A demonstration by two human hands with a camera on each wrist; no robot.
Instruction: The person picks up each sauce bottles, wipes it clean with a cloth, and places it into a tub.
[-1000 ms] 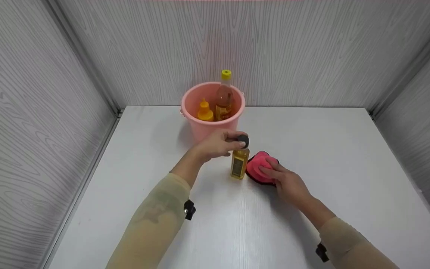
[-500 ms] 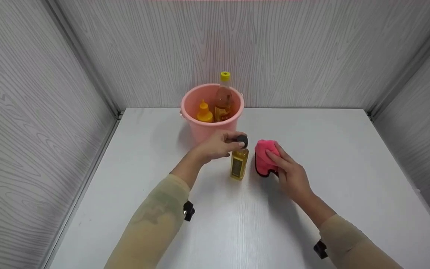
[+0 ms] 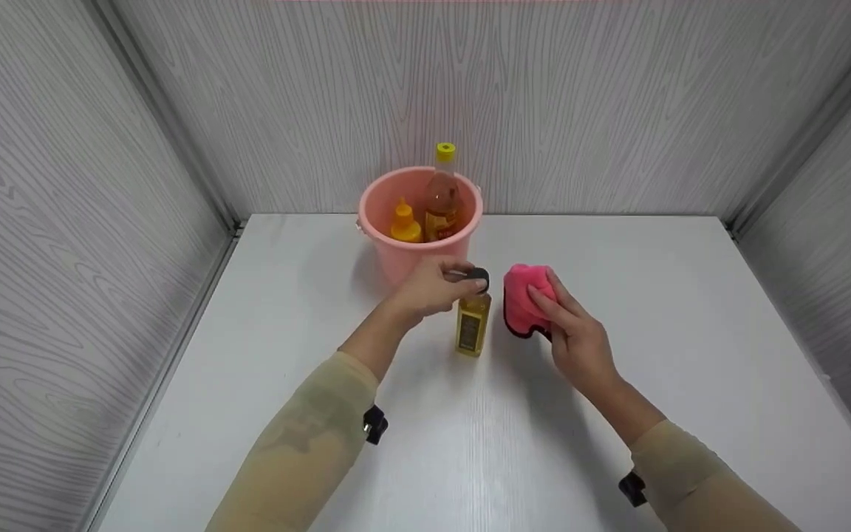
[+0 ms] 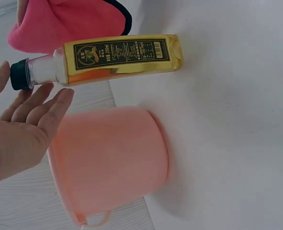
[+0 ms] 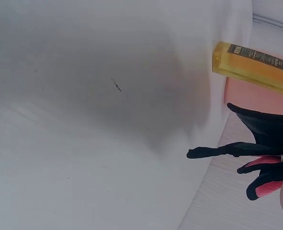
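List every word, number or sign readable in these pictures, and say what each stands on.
Small oil bottle, dark label: a round emblem and several lines of gold print, too small and blurred to read for sure.
Same label in the right wrist view: blurred, unreadable.
Tall bottle in the pink bucket: label too small to read.
Yellow squeeze bottle, pink cloth: no text visible.

Both arms wear thin, close-fitting beige sleeves ending short of the wrists; a small black clip sits under each forearm; the left hand (image 3: 433,287) and right hand (image 3: 577,340) are bare.
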